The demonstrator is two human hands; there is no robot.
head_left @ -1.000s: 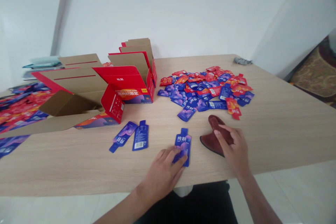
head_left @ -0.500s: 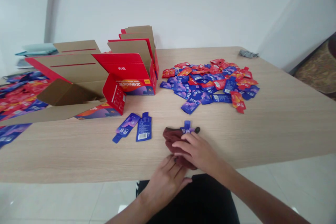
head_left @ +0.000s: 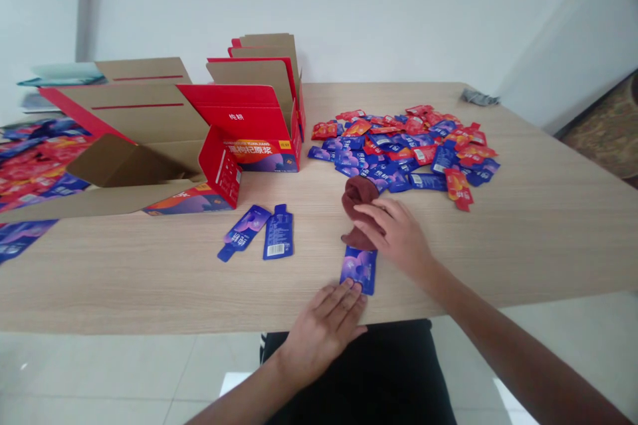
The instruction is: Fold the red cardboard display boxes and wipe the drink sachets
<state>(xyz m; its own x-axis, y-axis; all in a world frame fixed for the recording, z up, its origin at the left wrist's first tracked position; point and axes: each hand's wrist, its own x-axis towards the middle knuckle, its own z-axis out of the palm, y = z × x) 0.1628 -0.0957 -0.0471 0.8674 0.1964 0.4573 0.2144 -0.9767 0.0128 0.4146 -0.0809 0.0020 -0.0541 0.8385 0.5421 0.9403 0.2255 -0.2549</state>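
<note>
A blue pouch [head_left: 357, 269] with purple fruit print lies upright near the table's front edge. My left hand [head_left: 326, 325] lies flat, fingers stretched, its fingertips pressing the pouch's near end against the table. The pouch's far end is hidden under a brown cloth [head_left: 359, 212]. My right hand [head_left: 399, 236] has its fingers curved over this crumpled cloth and grips it. To the left lie two more blue pouches, one slanted pouch [head_left: 246, 230] with its spout toward me and one pouch [head_left: 279, 234] showing its barcode side.
Behind my right hand spreads a pile of red and blue pouches [head_left: 399, 146]. Open red cartons [head_left: 264, 156] stand at the left, with a large open-flapped carton [head_left: 219, 172] nearer me. More pouches [head_left: 40, 169] lie far left. A grey cloth [head_left: 480, 97] sits at the back right.
My right hand has moved the brown cloth away from me, toward the pile, uncovering the near part of the pouch. My left fingertips now rest on that pouch.
</note>
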